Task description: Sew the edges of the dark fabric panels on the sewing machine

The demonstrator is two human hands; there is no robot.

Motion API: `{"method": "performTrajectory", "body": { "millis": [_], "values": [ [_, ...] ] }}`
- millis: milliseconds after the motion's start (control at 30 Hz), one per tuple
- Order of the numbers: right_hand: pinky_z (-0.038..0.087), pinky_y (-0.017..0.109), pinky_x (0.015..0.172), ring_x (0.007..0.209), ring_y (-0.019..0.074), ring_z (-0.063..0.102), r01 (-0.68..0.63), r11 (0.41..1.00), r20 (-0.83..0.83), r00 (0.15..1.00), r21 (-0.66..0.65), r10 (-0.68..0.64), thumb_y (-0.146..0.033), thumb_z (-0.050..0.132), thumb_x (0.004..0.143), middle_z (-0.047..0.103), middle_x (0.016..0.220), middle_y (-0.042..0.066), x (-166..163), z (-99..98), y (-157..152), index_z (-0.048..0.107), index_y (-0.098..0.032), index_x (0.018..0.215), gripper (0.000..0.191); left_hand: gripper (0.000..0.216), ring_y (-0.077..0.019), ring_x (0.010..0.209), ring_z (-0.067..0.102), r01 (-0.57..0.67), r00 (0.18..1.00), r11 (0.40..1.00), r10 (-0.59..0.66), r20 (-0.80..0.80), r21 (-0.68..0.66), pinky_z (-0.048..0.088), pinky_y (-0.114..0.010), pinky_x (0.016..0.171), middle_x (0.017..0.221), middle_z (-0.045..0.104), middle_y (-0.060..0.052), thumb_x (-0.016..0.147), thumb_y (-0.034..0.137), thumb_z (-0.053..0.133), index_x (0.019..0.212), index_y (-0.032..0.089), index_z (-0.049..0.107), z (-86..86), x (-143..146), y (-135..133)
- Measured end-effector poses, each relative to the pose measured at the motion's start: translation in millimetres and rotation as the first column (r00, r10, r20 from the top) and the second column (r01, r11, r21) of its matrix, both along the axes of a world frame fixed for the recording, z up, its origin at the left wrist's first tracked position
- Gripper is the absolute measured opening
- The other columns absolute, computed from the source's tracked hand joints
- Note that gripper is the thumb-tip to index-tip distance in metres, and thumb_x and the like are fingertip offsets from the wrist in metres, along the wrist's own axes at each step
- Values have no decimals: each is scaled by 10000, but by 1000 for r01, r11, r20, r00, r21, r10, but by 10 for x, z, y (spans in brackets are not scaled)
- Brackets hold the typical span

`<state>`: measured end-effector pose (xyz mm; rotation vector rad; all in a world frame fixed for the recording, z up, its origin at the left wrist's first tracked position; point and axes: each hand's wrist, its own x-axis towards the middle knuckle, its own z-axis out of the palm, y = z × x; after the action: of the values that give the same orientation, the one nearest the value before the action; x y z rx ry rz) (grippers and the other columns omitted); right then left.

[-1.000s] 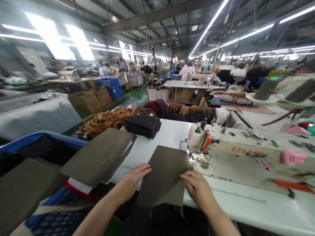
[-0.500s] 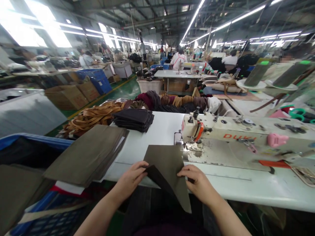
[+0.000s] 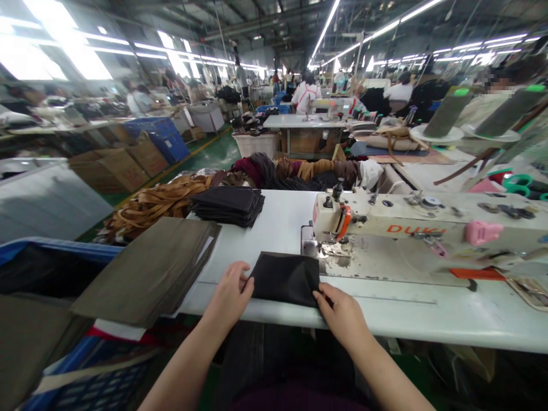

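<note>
- The folded cloth (image 3: 285, 279), at the clock's centre, lies on the table (image 3: 282, 228) with its black face up, near the front edge.
- Half a second ago its olive face showed and its near end hung past the table's edge; now that end is turned up and over, toward 12 o'clock. The piece appears doubled into a shorter panel, and the work seems to have moved from turning the flap to evening the fold.
- The left hand (image 3: 231, 291), at 9 o'clock, has its fingers curled and its thumb by the cloth's left edge; one cannot tell whether it pinches the fabric.
- The right hand (image 3: 342, 311), at 4 o'clock, has thumb and fingertips closed on the cloth's right edge.
- The sewing machine (image 3: 385, 222) stands at 2 o'clock, its presser foot (image 3: 334, 249) just beside the cloth's far right corner.
- An olive stack (image 3: 141, 262) lies at 9 o'clock, beyond the left hand, and a black stack (image 3: 226, 205) at 11 o'clock; both are apart from the cloth.
</note>
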<state>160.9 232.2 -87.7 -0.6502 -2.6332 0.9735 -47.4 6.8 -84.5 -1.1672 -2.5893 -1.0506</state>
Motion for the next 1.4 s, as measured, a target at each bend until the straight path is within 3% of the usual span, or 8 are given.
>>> {"method": "performTrajectory", "body": {
  "millis": [200, 433, 600, 767, 900, 1033, 1267, 1400],
  "values": [
    [402, 262, 661, 718, 176, 625, -15, 1000, -1, 1000, 9, 15, -400, 480, 988, 674, 798, 6, 18, -25, 12, 648, -247, 914, 239, 313, -270, 1270, 529, 259, 960, 957, -270, -77, -133, 416, -468, 1138, 1329, 599, -118, 1022, 266, 484, 1320, 181, 535, 240, 56, 662],
    [403, 259, 663, 709, 174, 606, 0, 1000, -16, 1000, -11, -1, -381, 482, 981, 651, 786, 7, -16, -14, 29, 635, -244, 920, 214, 157, -260, 1074, 578, 477, 879, 839, -461, 122, -263, 464, -415, 1013, 1053, 661, -98, 984, 285, 585, 1065, 167, 648, 251, -9, 1297],
    [361, 263, 633, 679, 166, 569, 10, 1000, 12, 1000, 3, -10, -367, 490, 978, 616, 739, -2, -17, 7, 28, 596, -236, 839, 218, 203, -205, 899, 546, 486, 860, 859, -438, 262, -159, 466, -332, 841, 915, 582, -40, 932, 350, 619, 827, 186, 565, 237, -101, 1341],
    [324, 268, 601, 629, 154, 537, 21, 1000, 19, 1000, 17, -21, -344, 497, 971, 597, 700, -10, -24, 6, 18, 569, -232, 792, 223, 315, -162, 680, 537, 505, 775, 850, -371, 511, -148, 407, -277, 642, 741, 571, 50, 884, 408, 682, 1082, 199, 556, 267, -194, 1271],
    [327, 267, 604, 631, 152, 544, 18, 999, -5, 1000, 31, -17, -333, 501, 966, 612, 714, -6, -19, 5, 17, 593, -233, 804, 212, 282, -208, 882, 606, 523, 829, 810, -411, 380, -264, 463, -336, 848, 884, 655, -24, 940, 438, 616, 1086, 203, 671, 262, -214, 1308],
    [337, 265, 608, 633, 153, 546, 15, 1000, -15, 1000, 23, -15, -353, 499, 970, 623, 728, 0, -13, 10, 22, 608, -235, 817, 222, 260, -234, 1201, 532, 534, 835, 822, -478, 273, -195, 342, -405, 1123, 1203, 646, -80, 997, 355, 506, 1063, 201, 706, 223, -206, 1412],
    [349, 263, 614, 654, 162, 584, 20, 1000, 0, 1000, 22, -20, -340, 494, 972, 635, 720, 1, -13, 19, 17, 618, -235, 837, 211, 205, -197, 910, 626, 597, 787, 782, -527, 321, -177, 487, -290, 852, 949, 683, -22, 990, 340, 535, 992, 182, 666, 353, -228, 1322],
    [365, 266, 624, 677, 174, 622, 59, 998, 43, 997, 2, -59, -346, 516, 973, 662, 761, -4, -34, 29, -3, 640, -242, 986, 161, 114, -242, 977, 621, 441, 890, 816, -450, 68, -373, 466, -342, 907, 996, 673, -61, 955, 295, 632, 995, 212, 699, 441, -130, 1302]
  ]
}}
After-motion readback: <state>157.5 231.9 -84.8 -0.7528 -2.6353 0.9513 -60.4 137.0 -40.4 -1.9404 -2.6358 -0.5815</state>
